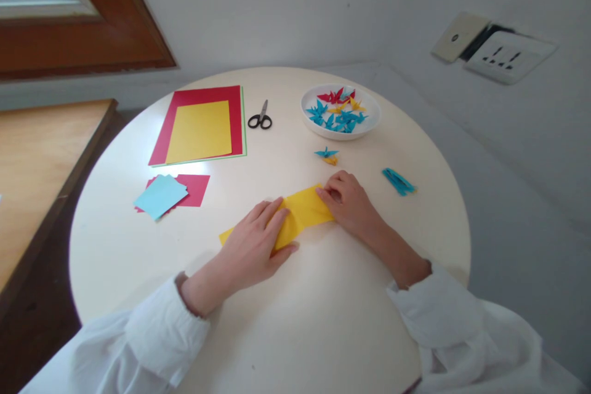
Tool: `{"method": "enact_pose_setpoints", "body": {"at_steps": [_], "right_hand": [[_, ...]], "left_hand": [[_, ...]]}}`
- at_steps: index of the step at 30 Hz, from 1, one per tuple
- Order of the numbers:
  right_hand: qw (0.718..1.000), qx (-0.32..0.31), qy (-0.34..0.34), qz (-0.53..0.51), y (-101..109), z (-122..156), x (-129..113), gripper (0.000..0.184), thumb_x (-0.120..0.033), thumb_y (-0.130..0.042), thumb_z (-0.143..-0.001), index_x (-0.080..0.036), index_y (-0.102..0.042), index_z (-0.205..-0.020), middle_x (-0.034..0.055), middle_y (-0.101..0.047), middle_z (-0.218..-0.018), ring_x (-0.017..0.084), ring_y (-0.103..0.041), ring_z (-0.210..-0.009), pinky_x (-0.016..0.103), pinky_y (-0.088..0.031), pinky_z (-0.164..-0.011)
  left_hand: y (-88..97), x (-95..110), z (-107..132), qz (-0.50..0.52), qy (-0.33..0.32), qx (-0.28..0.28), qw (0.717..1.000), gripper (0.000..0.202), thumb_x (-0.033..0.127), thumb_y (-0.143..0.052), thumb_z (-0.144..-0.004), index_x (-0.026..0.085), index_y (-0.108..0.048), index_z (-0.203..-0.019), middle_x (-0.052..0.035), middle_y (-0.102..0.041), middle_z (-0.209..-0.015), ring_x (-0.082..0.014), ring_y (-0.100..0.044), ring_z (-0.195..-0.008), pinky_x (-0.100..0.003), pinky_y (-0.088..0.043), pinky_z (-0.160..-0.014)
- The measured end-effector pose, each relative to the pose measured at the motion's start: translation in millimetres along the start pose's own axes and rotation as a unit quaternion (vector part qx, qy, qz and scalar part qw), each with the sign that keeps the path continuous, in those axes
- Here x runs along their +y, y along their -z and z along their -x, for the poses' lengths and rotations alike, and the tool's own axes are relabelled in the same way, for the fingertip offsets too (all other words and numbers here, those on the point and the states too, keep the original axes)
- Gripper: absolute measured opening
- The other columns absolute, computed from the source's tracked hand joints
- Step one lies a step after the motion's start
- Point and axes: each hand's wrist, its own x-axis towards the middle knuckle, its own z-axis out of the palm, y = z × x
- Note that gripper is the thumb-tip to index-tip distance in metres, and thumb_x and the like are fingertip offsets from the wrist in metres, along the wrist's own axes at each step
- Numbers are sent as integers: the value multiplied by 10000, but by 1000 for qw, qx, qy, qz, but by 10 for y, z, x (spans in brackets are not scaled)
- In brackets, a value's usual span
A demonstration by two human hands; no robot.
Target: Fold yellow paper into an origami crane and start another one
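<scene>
A long folded strip of yellow paper (305, 209) lies slanted across the table in front of me. My left hand (253, 240) rests over its left part, fingers stretched out on the paper and thumb apart at the near edge. At the strip's right end, my right hand (346, 200) has its fingers closed on the paper, pinching the edge. The corner under my right fingers is hidden. Just beyond the strip sit a small blue paper crane (326, 152) and a small yellow folded piece (330, 160).
A white dish (308, 123) holds several red, blue and yellow paper cranes. Black-handled scissors (261, 118) lie left of it. Red and yellow sheets (198, 132) are stacked at the back left, with small blue squares (161, 196) nearer. Folded blue strips (398, 181) lie at right.
</scene>
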Motion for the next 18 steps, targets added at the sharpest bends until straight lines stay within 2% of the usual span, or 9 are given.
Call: {"method": "enact_pose_setpoints", "body": {"at_steps": [2, 4, 5, 7, 9, 12, 14, 16, 18], "right_hand": [[1000, 2, -14, -7, 9, -2, -19, 183, -241, -524, -804, -214, -481, -627, 53, -545, -765, 205, -528, -791, 366, -449, -763], [999, 20, -28, -23, 30, -1, -46, 95, -273, -555, -786, -210, -509, -732, 62, -567, -827, 211, -539, -824, 367, -453, -763], [999, 28, -25, -37, 46, 3, -63, 112, -307, -569, -781, -209, -520, -805, 70, -577, -882, 218, -546, -863, 375, -454, -780], [997, 23, 13, -72, 95, 15, -100, 261, -409, -581, -780, -215, -526, -945, 92, -581, -1022, 241, -542, -996, 408, -434, -867], [991, -19, 83, -103, 159, 30, -137, 419, -534, -579, -765, -222, -530, -1041, 109, -565, -1153, 263, -491, -1151, 441, -363, -986], [978, -78, 134, -143, 257, 55, -187, 632, -686, -548, -707, -221, -528, -1136, 120, -551, -1242, 273, -456, -1230, 443, -292, -1058], [971, -104, 134, -167, 306, 74, -222, 712, -729, -547, -666, -225, -527, -1169, 116, -563, -1245, 275, -461, -1233, 441, -290, -1064], [968, -113, 131, -183, 338, 96, -265, 675, -711, -575, -659, -233, -561, -1135, 103, -603, -1194, 269, -502, -1187, 436, -324, -1040], [964, -113, 138, -196, 357, 120, -316, 526, -643, -590, -708, -235, -612, -1038, 81, -662, -1068, 244, -573, -1069, 413, -390, -973]], "left_hand": [[-10, -1, -3, -5, -5, 16, 1000, 344, 352, -496, -863, 111, -519, -1108, -185, -569, -1231, -296, -527, -1116, -469, -488, -920], [-20, -9, -8, 5, -9, 34, 999, 236, 281, -481, -869, 121, -539, -1031, -162, -610, -1160, -269, -561, -1066, -428, -505, -902], [-20, -15, -12, 14, -9, 43, 999, 191, 251, -466, -873, 130, -544, -998, -149, -625, -1129, -251, -579, -1036, -414, -506, -902], [-5, -26, -23, 33, -6, 58, 998, 154, 198, -421, -883, 147, -545, -959, -126, -645, -1093, -223, -606, -989, -415, -493, -923], [36, -36, -38, 49, 2, 59, 997, 186, 153, -379, -883, 157, -542, -970, -113, -656, -1072, -206, -619, -967, -421, -480, -932], [134, -40, -61, 83, 50, 22, 995, 189, 146, -376, -869, 169, -558, -917, -79, -667, -882, -188, -632, -827, -340, -516, -775], [210, -36, -73, 106, 101, -12, 989, 200, 188, -382, -872, 174, -554, -769, -52, -618, -714, -166, -593, -647, -280, -480, -605], [290, -27, -82, 151, 138, -45, 978, 224, 222, -385, -877, 170, -557, -744, -28, -597, -666, -140, -546, -565, -255, -425, -544], [375, -18, -86, 219, 157, -69, 961, 237, 275, -394, -882, 167, -577, -776, 0, -577, -624, -123, -507, -528, -240, -388, -514]]}}
